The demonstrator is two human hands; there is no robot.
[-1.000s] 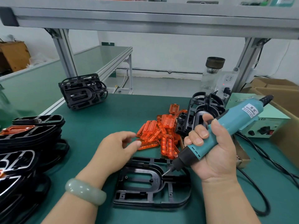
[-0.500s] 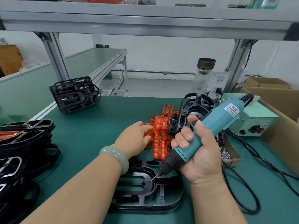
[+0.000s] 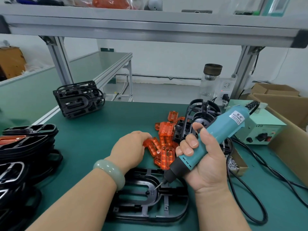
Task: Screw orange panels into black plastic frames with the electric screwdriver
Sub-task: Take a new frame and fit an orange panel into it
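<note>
Seating comes first: with your left hand (image 3: 131,147) curled round an orange panel (image 3: 151,146) at the pile's near edge, set it squarely into the black frame (image 3: 150,212) lying flat on the bench (image 3: 93,135) before your right hand (image 3: 205,165), gripping the electric screwdriver (image 3: 228,125) just above it, drives. The small cardboard box (image 3: 240,168) beside that hand holds loose screws (image 3: 232,162).
</note>
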